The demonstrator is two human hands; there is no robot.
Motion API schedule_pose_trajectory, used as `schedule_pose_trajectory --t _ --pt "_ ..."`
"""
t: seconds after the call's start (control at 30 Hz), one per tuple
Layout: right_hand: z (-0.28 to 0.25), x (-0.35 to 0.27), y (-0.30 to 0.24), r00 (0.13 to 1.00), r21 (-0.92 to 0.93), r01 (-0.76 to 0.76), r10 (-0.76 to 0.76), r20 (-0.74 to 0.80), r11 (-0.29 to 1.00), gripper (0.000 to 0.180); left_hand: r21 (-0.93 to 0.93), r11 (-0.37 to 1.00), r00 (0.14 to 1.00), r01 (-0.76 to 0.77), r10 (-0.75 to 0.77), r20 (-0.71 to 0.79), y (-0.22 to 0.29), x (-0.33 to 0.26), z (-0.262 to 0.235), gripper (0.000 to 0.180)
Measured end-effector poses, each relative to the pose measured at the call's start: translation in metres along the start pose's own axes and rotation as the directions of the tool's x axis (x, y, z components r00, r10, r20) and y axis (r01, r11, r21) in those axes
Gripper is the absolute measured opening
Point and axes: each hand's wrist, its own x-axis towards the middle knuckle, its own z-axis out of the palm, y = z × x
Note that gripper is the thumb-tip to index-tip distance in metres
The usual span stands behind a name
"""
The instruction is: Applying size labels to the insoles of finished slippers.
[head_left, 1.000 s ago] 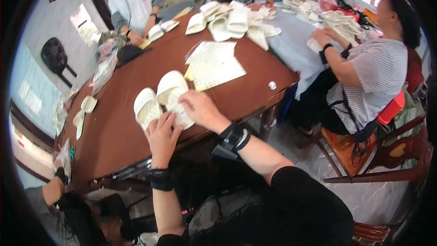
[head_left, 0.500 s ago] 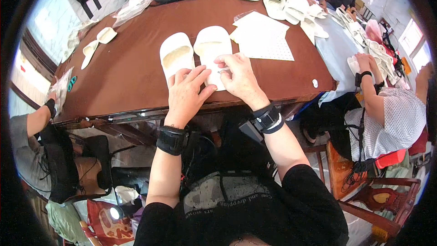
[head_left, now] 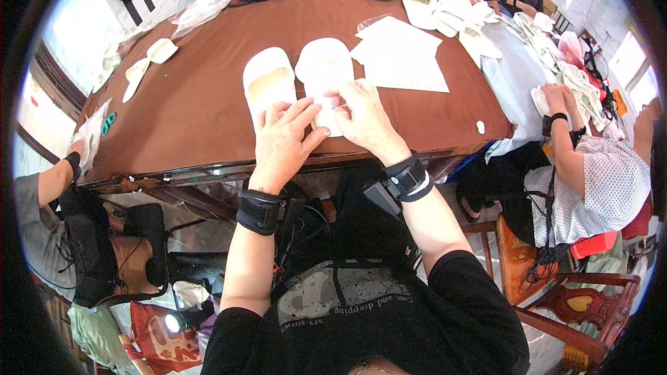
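Two white slide slippers lie side by side near the table's front edge, toes pointing away from me. My left hand [head_left: 283, 139] rests flat with fingers stretched over the heel of the left slipper [head_left: 269, 68], its fingertips reaching the inner edge of the right slipper [head_left: 324, 59]. Over the heel part of that right slipper, my right hand [head_left: 370, 119] has thumb and forefinger drawn together in a pinch. Something small and dark shows at those fingertips, too small to name. White sheets [head_left: 403, 55] with rows of tiny dots lie just beyond my right hand.
A brown cloth covers the table [head_left: 194, 111]. A heap of white slippers [head_left: 448, 14] stands at the far right, another pair [head_left: 161, 50] at the far left. Teal scissors handles [head_left: 108, 124] show by the left edge. Co-workers sit around; a wooden chair [head_left: 583, 312] is at right.
My hands keep nearly the same place on the slippers. The view has shifted slightly, and a person at the far right has moved a little.
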Motion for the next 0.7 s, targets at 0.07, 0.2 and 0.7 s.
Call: schedule_pose_trajectory --t 0.07,0.2,0.7 --pt "0.0005 -0.0001 0.0007 1.000 0.010 0.004 -0.004 -0.003 1.000 0.026 0.004 1.000 1.000 0.011 -0.011 0.016 0.0001 0.0002 -0.0007 0.040" --pt "0.0011 0.0002 0.0005 1.000 0.036 -0.014 0.014 -0.001 0.999 0.026 0.002 1.000 1.000 0.012 -0.012 0.017 -0.0012 -0.0004 0.0000 0.040" --pt "0.0034 -0.0008 0.0022 0.999 0.015 -0.054 0.053 0.008 0.998 0.029 -0.006 1.000 1.000 0.015 -0.015 0.014 -0.0008 -0.0007 0.0002 0.040"
